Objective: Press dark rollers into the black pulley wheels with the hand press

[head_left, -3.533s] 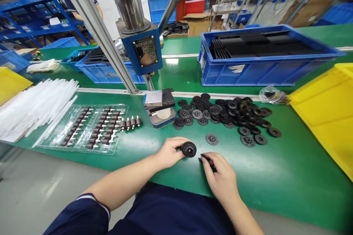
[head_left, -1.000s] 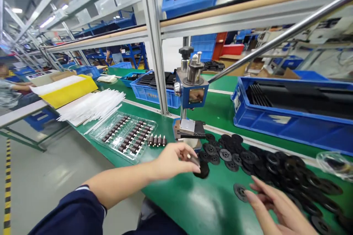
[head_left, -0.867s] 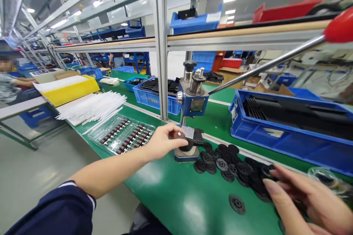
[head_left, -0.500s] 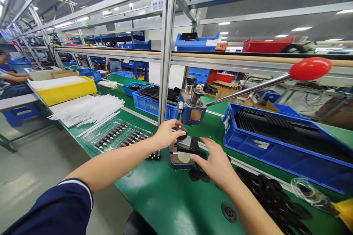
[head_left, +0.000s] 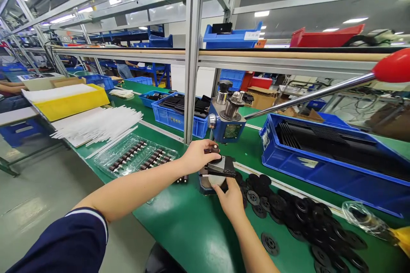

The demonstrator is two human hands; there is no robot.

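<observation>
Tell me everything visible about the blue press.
The press has a blue body, dark nameplate, and a black knob and shiny metal cylinders on top. Its silver lever slants up rightward to a cropped red knob. It stands upright on the green table, its base bearing a metal block. The left hand holds a dark part at the block; the right hand is at the base's front.

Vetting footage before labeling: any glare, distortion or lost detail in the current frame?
All head view: pale glare on the green bench, glints on the clear tray; many black discs merge into darkness; red knob looks stretched, cropped at right; dark part in the left hand shows little detail.
</observation>
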